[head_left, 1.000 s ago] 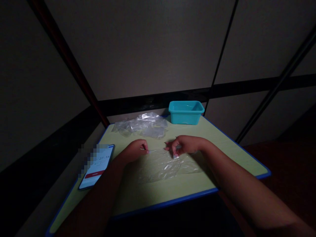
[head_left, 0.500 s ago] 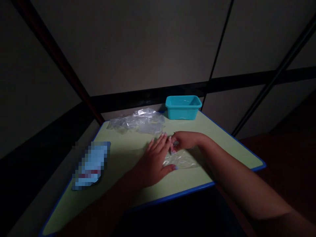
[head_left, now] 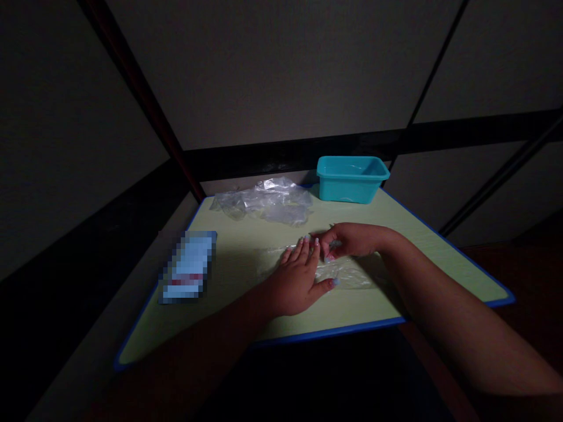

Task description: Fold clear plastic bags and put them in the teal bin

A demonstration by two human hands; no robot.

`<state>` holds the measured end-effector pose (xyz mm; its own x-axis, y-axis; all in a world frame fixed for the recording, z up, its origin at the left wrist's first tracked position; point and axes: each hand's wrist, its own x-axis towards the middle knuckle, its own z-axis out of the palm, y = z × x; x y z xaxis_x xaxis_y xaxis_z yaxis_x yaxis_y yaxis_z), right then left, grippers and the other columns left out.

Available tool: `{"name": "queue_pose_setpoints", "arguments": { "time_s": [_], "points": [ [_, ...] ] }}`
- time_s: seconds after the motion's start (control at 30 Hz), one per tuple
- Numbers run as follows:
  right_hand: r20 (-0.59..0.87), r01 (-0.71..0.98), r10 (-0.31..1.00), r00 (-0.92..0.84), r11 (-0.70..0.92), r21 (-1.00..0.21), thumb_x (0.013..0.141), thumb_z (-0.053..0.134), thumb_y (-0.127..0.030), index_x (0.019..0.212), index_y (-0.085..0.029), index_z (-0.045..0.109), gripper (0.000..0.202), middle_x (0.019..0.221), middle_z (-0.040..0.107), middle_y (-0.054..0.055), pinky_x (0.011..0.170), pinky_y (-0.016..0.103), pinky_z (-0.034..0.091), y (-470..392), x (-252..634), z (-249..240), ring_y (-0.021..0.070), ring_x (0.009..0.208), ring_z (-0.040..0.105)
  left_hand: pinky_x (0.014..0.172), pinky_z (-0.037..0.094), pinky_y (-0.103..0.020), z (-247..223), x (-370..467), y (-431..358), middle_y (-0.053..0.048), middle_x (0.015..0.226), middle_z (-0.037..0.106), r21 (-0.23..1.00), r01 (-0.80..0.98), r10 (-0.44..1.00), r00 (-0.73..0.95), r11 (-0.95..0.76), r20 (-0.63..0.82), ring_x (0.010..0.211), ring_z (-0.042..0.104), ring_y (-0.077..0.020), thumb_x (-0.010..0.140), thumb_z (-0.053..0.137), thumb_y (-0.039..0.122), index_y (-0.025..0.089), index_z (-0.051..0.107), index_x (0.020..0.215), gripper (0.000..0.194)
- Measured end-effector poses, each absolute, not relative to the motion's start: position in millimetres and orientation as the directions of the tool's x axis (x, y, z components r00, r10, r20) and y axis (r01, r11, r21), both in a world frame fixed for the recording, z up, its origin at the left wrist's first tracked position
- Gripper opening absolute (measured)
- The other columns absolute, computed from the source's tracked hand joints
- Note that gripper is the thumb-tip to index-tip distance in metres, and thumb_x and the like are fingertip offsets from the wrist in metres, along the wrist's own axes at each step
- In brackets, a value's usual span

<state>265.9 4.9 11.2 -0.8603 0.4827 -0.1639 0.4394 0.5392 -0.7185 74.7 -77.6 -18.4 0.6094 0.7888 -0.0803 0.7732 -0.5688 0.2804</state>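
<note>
A clear plastic bag [head_left: 352, 275] lies flattened on the table in front of me, see-through and wrinkled, with light glinting off its folds. My left hand [head_left: 299, 281] rests palm down on it, fingers stretched out and thumb apart, pressing it against the tabletop. Just right of those fingertips, my right hand [head_left: 356, 239] is bent at the wrist, its thumb and fingers closed together at the bag's upper part. What exactly sits between them is mostly hidden. Both hands are close together, almost touching.
The pale green table [head_left: 237, 316] has a blue edge. Crumpled clear plastic [head_left: 268, 202] lies at its back left, and a turquoise basin [head_left: 349, 187] stands at the back right. A blurred-out light blue packet [head_left: 189, 266] is at the left edge. Wall panels rise behind.
The whole view has shifted, so the table and everything on it sit farther right and slightly higher. My hands keep nearly the same pose on the plastic bag.
</note>
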Motion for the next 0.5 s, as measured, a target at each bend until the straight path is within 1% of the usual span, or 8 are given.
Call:
{"name": "queue_pose_setpoints", "arguments": {
  "time_s": [0.2, 0.33, 0.4, 0.5],
  "points": [
    [-0.171, 0.461, 0.503, -0.847, 0.536, -0.707, 0.075, 0.058, -0.027, 0.076, -0.015, 0.066, 0.014, 0.079, 0.065, 0.001, 0.08, 0.026, 0.04, 4.1, 266.1, 11.8, 0.0144, 0.079, 0.056, 0.107, 0.014, -0.051, -21.4, 73.5, -79.7, -0.022, 0.148, 0.014, 0.23, 0.825, 0.836, 0.543, -0.516, -0.073, 0.137, 0.005, -0.0321, 0.086, 0.016, 0.065, 0.008, 0.012, 0.143, 0.081],
    [-0.169, 0.464, 0.508, -0.845, 0.539, -0.703, 0.074, 0.059, -0.027, 0.076, -0.014, 0.066, 0.015, 0.081, 0.065, 0.003, 0.082, 0.028, 0.04, 3.7, 266.7, 12.1, 0.0165, 0.084, 0.057, 0.104, 0.014, -0.056, -20.8, 74.2, -83.3, -0.023, 0.147, 0.016, 0.175, 0.875, 0.881, 0.468, -0.451, -0.069, 0.136, 0.007, -0.0367, 0.084, 0.019, 0.067, 0.009, 0.018, 0.142, 0.082],
    [-0.175, 0.465, 0.508, -0.843, 0.527, -0.711, 0.074, 0.059, -0.028, 0.076, -0.014, 0.067, 0.015, 0.083, 0.066, 0.003, 0.085, 0.029, 0.039, 3.2, 266.7, 12.7, 0.0181, 0.091, 0.057, 0.102, 0.016, -0.059, -19.0, 73.7, -84.9, -0.024, 0.146, 0.018, 0.14, 0.905, 0.907, 0.415, -0.403, -0.076, 0.135, 0.009, -0.0401, 0.083, 0.022, 0.068, 0.012, 0.018, 0.143, 0.083],
    [-0.184, 0.47, 0.516, -0.837, 0.504, -0.725, 0.074, 0.06, -0.027, 0.075, -0.016, 0.067, 0.013, 0.09, 0.068, 0.004, 0.092, 0.03, 0.036, 2.9, 266.9, 12.6, 0.02, 0.107, 0.054, 0.097, 0.016, -0.065, -16.1, 71.3, -85.6, -0.024, 0.146, 0.02, 0.07, 0.95, 0.946, 0.31, -0.305, -0.091, 0.132, 0.013, -0.0463, 0.08, 0.029, 0.07, 0.018, 0.015, 0.144, 0.084]
  ]
}}
